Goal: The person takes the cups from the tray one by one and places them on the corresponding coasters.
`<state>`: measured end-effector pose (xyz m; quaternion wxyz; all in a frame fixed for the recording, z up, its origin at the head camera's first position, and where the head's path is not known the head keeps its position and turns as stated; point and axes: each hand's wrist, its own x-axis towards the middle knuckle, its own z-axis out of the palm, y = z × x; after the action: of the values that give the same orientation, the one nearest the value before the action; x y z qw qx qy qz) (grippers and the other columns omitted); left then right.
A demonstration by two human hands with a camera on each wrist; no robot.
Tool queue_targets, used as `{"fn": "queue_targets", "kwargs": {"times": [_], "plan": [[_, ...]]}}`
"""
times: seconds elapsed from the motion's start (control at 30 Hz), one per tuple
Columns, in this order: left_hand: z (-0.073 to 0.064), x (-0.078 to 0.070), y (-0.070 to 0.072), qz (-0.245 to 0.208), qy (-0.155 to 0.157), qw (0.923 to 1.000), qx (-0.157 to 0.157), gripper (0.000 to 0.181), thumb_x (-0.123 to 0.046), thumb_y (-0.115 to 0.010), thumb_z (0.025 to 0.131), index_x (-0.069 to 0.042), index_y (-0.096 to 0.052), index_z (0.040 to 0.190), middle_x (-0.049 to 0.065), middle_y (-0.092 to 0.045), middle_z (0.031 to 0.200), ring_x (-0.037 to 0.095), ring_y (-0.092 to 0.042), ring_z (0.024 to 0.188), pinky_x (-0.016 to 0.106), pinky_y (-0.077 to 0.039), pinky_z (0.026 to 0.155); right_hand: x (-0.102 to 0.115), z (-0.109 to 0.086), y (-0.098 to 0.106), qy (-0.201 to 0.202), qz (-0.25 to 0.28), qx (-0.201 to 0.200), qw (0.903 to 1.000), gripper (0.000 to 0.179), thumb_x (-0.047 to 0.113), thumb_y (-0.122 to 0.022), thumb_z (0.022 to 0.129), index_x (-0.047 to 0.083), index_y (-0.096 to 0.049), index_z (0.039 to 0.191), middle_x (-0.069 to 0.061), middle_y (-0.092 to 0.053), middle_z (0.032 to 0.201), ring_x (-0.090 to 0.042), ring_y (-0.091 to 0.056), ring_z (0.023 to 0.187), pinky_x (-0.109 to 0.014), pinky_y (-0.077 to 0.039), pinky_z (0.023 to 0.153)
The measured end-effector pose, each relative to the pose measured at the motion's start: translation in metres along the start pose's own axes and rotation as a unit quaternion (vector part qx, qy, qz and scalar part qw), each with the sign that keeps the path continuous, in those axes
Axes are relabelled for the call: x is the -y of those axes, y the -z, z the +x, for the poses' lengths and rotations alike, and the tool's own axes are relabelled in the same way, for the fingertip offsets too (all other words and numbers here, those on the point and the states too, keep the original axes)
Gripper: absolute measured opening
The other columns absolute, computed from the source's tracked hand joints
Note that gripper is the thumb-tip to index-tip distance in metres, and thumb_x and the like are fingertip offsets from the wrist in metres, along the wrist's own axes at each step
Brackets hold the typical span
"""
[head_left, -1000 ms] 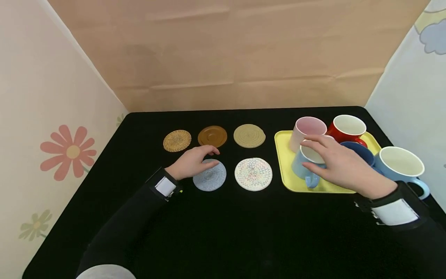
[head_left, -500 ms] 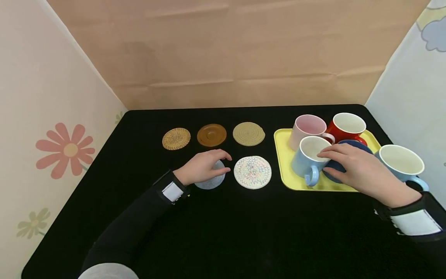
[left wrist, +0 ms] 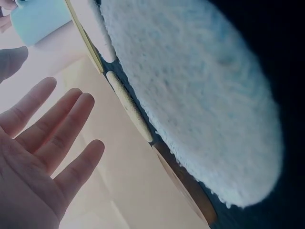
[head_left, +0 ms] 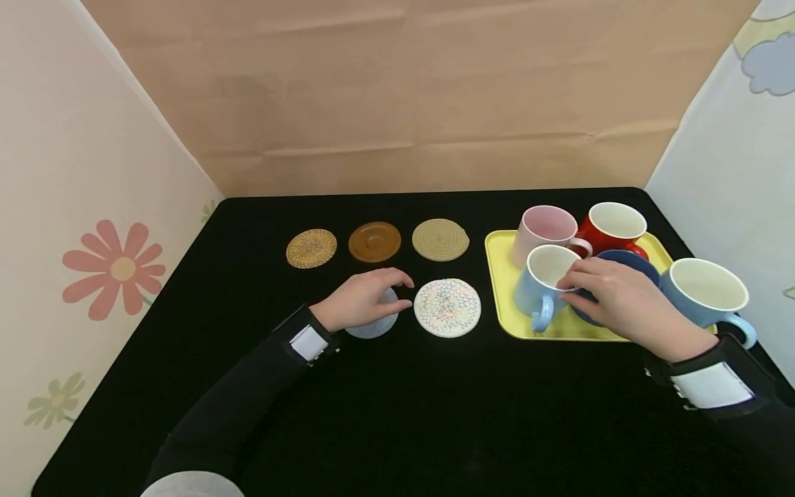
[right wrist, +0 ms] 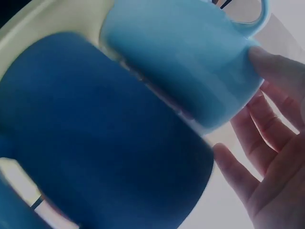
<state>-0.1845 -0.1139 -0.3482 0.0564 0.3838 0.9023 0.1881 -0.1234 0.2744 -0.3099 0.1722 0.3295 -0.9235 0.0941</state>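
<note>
In the head view, my right hand [head_left: 627, 304] is at the rim of a light blue mug [head_left: 528, 293] on a yellow tray [head_left: 506, 321]. It pinches that rim, thumb on the outer wall and fingers over the opening. The right wrist view has the thumb against the light blue mug [right wrist: 186, 57] and a fingertip beside the dark blue mug [right wrist: 105, 129]. My left hand [head_left: 360, 300] hovers over a blue-grey coaster [head_left: 375, 328], partly hiding it. Its fingers [left wrist: 64, 138] are spread and hold nothing in the left wrist view.
Also on the tray are a pink mug [head_left: 534, 238] and a red mug [head_left: 599, 238]. Another blue mug [head_left: 689, 304] stands at the right. A white patterned coaster [head_left: 447, 308] lies between left hand and tray. Behind lie woven [head_left: 312, 248], brown [head_left: 375, 241] and beige [head_left: 440, 240] coasters.
My right hand has come down from above the light blue mug to its rim, and its fingers have closed on it. The left hand has shifted slightly right over the blue-grey coaster.
</note>
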Motion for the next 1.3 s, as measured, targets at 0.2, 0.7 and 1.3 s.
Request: {"fn": "queue_targets", "kwargs": {"times": [0.2, 0.7, 1.3], "plan": [[0.007, -0.003, -0.001, -0.012, -0.005, 0.9999, -0.001, 0.034, -0.031, -0.063, 0.096, -0.014, -0.06, 0.125, 0.004, -0.062, 0.121, 0.016, -0.058, 0.111, 0.034, -0.049, 0.089, 0.012, 0.011, -0.004, 0.009, 0.011, 0.005, 0.9999, 0.027, 0.011, -0.09, 0.064, 0.01, -0.073, 0.085, 0.003, -0.062, 0.078, -0.01, -0.051, 0.066, -0.032, -0.05, 0.059], [0.037, -0.029, -0.01, -0.098, -0.006, 0.9951, -0.013, 0.032, -0.024, -0.066, 0.094, -0.006, -0.061, 0.12, 0.006, -0.064, 0.114, 0.018, -0.061, 0.104, 0.029, -0.049, 0.087, 0.034, 0.032, -0.008, -0.072, 0.018, 0.06, 0.9954, 0.021, 0.015, -0.084, 0.077, 0.008, -0.066, 0.084, -0.002, -0.062, 0.076, -0.015, -0.055, 0.062, -0.033, -0.052, 0.057], [0.085, -0.077, -0.043, -0.301, -0.001, 0.9536, -0.016, 0.029, -0.025, -0.069, 0.092, -0.005, -0.063, 0.111, -0.003, -0.063, 0.099, 0.006, -0.059, 0.092, 0.018, -0.049, 0.08, 0.012, -0.029, -0.005, -0.044, -0.025, -0.029, 0.9983, 0.07, 0.072, -0.039, 0.087, 0.006, -0.063, 0.085, -0.007, -0.059, 0.081, -0.022, -0.053, 0.07, -0.04, -0.05, 0.062]]}}
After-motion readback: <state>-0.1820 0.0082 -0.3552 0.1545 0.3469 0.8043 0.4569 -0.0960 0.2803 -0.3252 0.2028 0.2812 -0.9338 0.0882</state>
